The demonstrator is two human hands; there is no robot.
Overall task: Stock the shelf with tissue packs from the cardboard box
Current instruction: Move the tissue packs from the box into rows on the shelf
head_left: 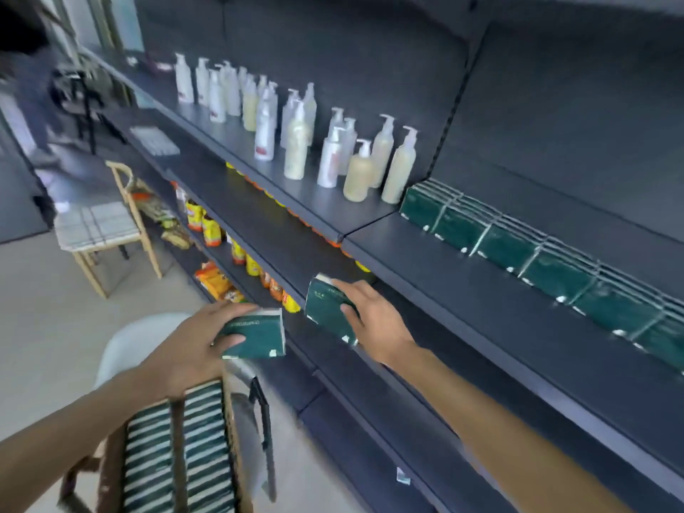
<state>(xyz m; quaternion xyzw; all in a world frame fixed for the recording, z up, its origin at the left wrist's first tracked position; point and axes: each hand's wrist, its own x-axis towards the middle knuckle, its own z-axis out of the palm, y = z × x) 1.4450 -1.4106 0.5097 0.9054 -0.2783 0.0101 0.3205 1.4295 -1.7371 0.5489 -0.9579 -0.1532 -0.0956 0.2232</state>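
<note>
Your left hand point(185, 349) gripped a green tissue pack point(255, 336), fingers curled over its top edge and the thumb pressed across its near face, holding it just above the cardboard box point(237, 420). The box sat low at the bottom of the view on a white chair point(137, 342), with two rows of packs point(177, 460) standing on edge inside it.

Your right hand point(374, 320) held a second tissue pack point(327, 303), thumb on its front and fingers wrapped behind, tilted and raised in front of the dark shelf edge point(444, 312), not yet set down. The two packs were near each other but apart.

On the shelf point(499, 290) above your right hand, a row of green packs point(536, 261) already lay against the back, running off to the right. Left of that row stood pump bottles point(333, 149), white and pale yellow. Lower shelves held orange and yellow snack bags point(211, 227). A wooden chair point(103, 231) stood beyond, on the floor.
</note>
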